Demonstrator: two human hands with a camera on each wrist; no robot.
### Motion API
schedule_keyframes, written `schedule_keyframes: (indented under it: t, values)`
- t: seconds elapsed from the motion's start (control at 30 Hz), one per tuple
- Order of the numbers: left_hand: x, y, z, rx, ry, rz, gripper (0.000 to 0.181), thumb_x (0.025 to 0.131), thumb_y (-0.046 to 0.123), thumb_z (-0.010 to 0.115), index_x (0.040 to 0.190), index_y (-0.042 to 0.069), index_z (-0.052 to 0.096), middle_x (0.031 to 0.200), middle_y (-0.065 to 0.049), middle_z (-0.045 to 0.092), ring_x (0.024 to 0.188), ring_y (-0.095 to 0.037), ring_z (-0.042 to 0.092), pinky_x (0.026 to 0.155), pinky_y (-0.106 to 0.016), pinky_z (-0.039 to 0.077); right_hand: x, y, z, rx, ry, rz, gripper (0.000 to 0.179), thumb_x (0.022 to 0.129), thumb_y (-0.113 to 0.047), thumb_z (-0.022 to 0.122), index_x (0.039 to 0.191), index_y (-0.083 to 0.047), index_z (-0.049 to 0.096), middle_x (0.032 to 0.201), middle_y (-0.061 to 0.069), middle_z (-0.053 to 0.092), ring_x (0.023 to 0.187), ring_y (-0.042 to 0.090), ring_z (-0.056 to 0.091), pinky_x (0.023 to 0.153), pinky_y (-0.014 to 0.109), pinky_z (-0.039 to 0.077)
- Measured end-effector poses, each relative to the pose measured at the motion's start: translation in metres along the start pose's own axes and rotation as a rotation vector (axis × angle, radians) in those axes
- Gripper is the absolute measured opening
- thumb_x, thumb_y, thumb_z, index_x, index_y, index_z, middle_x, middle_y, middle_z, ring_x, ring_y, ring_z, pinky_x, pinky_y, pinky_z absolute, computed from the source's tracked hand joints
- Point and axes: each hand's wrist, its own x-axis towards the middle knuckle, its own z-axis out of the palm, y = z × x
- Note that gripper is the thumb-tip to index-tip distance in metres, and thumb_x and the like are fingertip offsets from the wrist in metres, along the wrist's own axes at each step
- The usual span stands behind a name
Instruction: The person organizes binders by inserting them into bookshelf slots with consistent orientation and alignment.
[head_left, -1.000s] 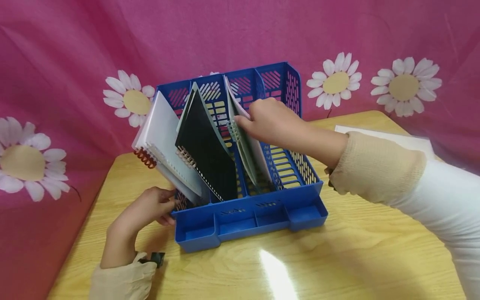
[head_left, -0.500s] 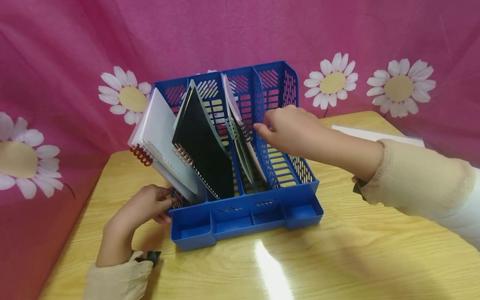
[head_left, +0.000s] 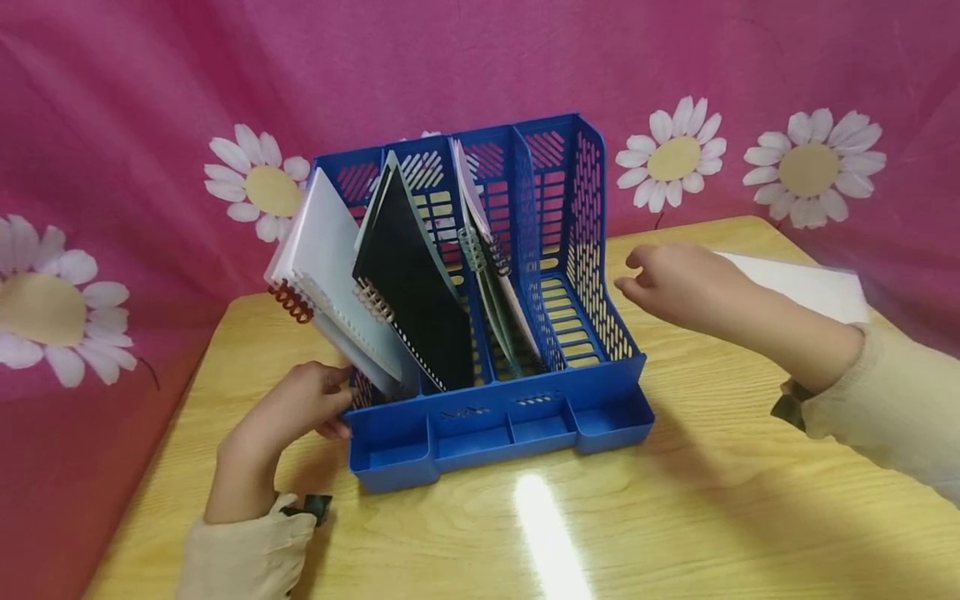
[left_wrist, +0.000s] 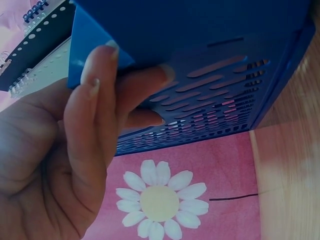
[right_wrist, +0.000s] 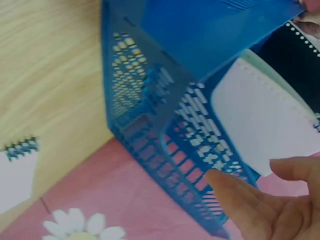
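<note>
A blue plastic file organizer (head_left: 495, 392) with slotted walls stands on the table. My left hand (head_left: 300, 408) grips its front left edge, and in the left wrist view fingers (left_wrist: 140, 87) lie against the slotted side. Spiral notebooks lean in three of its slots: white ones (head_left: 337, 275) with a red coil at the left, a black-covered one (head_left: 416, 292) beside them, and thin green and pink ones (head_left: 491, 283) in the third. My right hand (head_left: 682, 283) hovers right of the organizer, fingers loosely bent, holding nothing. Beyond it a white notebook (head_left: 806, 287) lies flat on the table.
The organizer's rightmost slot (head_left: 570, 325) shows its bare slatted floor. Small trays (head_left: 468, 442) run along its front. A pink curtain (head_left: 495, 58) with white daisies hangs behind the wooden table (head_left: 420, 542).
My right hand has let go of the notebooks in the third slot and moved right, out past the organizer's right wall. My left hand stays at the organizer's left edge.
</note>
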Motion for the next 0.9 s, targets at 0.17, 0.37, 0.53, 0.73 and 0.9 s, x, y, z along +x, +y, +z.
schedule_keyframes:
  t: [0.17, 0.37, 0.53, 0.73, 0.9]
  values:
    - [0.002, 0.001, -0.004, 0.013, 0.000, 0.000, 0.033, 0.095, 0.008, 0.049, 0.120, -0.015, 0.053, 0.065, -0.009, 0.057, 0.058, -0.023, 0.068, 0.055, -0.029, 0.057, 0.006, 0.025, 0.012, 0.012, -0.048, -0.022, 0.034, 0.087, -0.011, 0.062, 0.108, 0.016, 0.057, 0.094, 0.029, 0.066, 0.089, 0.041, 0.065, 0.081, 0.053, 0.052]
    - [-0.005, 0.001, -0.002, 0.016, 0.000, -0.029, 0.039, 0.096, 0.007, 0.047, 0.127, -0.018, 0.046, 0.068, -0.010, 0.058, 0.059, -0.024, 0.068, 0.057, -0.030, 0.057, 0.019, 0.043, 0.031, 0.020, -0.094, -0.015, 0.032, 0.081, -0.004, 0.065, 0.105, 0.016, 0.058, 0.102, 0.033, 0.063, 0.091, 0.044, 0.063, 0.080, 0.054, 0.052]
    - [-0.019, -0.004, 0.002, -0.006, 0.007, -0.067, 0.035, 0.096, 0.007, 0.049, 0.122, -0.015, 0.051, 0.068, -0.010, 0.058, 0.058, -0.023, 0.068, 0.056, -0.029, 0.057, 0.026, 0.048, 0.050, 0.016, -0.111, -0.014, 0.031, 0.079, -0.001, 0.065, 0.103, 0.016, 0.057, 0.103, 0.035, 0.061, 0.093, 0.048, 0.061, 0.080, 0.056, 0.051]
    - [-0.033, -0.010, 0.002, -0.024, 0.034, -0.098, 0.030, 0.096, 0.009, 0.050, 0.117, -0.012, 0.055, 0.070, -0.010, 0.056, 0.060, -0.023, 0.069, 0.056, -0.030, 0.057, 0.035, 0.054, 0.060, -0.024, -0.145, 0.010, 0.026, 0.078, -0.004, 0.064, 0.099, 0.010, 0.057, 0.094, 0.028, 0.063, 0.082, 0.040, 0.061, 0.066, 0.053, 0.052]
    - [-0.042, -0.008, -0.001, -0.013, 0.044, -0.121, 0.035, 0.096, 0.007, 0.050, 0.124, -0.014, 0.051, 0.069, -0.010, 0.055, 0.061, -0.023, 0.069, 0.058, -0.030, 0.058, 0.040, 0.064, 0.059, -0.012, -0.174, 0.071, 0.035, 0.080, -0.009, 0.066, 0.107, 0.011, 0.057, 0.103, 0.032, 0.061, 0.090, 0.044, 0.060, 0.068, 0.057, 0.050]
